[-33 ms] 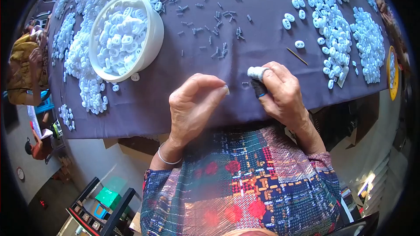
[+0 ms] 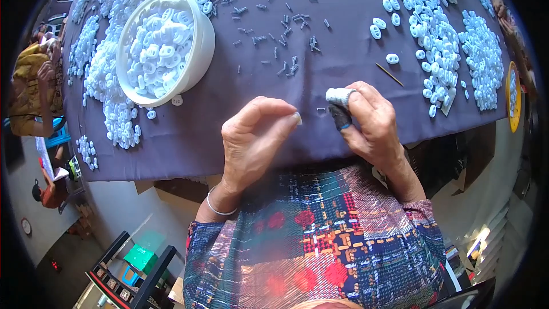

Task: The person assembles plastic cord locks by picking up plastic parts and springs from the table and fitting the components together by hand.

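Observation:
My left hand [image 2: 255, 140] is closed in a pinch above the near part of the cloth. A small pale bit shows at its fingertips; whether it is a held piece or a nail I cannot tell. To its right, my right hand [image 2: 370, 120] has a white cover [image 2: 341, 96] on the index finger and a black one [image 2: 341, 118] on the thumb. These two fingers are bent close together, and anything between them is hidden. A tiny metal spring [image 2: 321, 109] lies just left of them. Several more small springs [image 2: 286, 23] are scattered farther off.
A white tub [image 2: 200, 46] full of white oval plastic pieces stands at left on the dark tablecloth [image 2: 274, 154]. Piles of such pieces [image 2: 117, 120] surround it, with more [image 2: 437, 46] at right. A thin brown stick [image 2: 389, 74] lies near my right hand. Another person [image 2: 34, 80] is at far left.
The covered fingertips of my right hand have shifted very slightly to the right. My left hand stays in about the same place.

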Motion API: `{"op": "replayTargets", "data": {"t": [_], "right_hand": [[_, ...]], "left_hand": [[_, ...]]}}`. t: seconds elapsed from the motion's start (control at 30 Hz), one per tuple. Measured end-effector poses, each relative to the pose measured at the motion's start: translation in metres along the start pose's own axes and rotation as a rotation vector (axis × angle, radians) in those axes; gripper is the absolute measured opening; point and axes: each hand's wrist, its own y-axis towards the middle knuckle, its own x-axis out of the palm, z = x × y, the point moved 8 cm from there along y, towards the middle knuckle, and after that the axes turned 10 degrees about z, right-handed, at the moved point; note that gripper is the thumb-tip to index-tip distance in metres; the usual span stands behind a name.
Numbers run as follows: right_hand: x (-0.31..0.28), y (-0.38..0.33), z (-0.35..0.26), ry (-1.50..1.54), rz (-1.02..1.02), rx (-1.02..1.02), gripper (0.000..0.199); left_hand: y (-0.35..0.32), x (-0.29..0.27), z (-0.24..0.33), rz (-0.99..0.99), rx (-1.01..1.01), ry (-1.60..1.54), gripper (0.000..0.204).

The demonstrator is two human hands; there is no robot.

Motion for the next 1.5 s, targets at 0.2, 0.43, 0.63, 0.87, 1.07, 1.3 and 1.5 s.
{"op": "replayTargets", "data": {"t": [0.2,0.43,0.63,0.87,1.07,1.3,1.5], "right_hand": [[0.009,0.004,-0.007,0.371,-0.101,0.166,0.022],[0.012,0.004,-0.001,0.54,-0.095,0.249,0.018],[0.004,0.006,0.004,0.525,-0.105,0.25,0.017],[-0.013,-0.001,0.017,0.45,-0.013,0.259,0.015],[-0.015,-0.008,0.029,0.26,-0.058,0.289,0.018],[-0.017,-0.011,0.028,0.223,-0.024,0.257,0.02],[-0.013,-0.014,0.031,0.452,-0.043,0.355,0.019]], "left_hand": [[0.001,0.013,-0.004,-0.046,-0.151,-0.274,0.01],[0.004,0.024,-0.001,-0.106,-0.137,-0.235,0.006],[0.009,0.035,0.032,-0.206,0.328,0.227,0.008],[0.011,0.029,0.036,-0.06,0.367,0.366,0.014],[0.001,0.049,0.039,-0.094,0.76,0.808,0.017],[0.004,0.064,0.027,-0.178,0.785,0.965,0.013],[0.004,0.045,0.025,-0.089,0.543,0.552,0.012]]}}
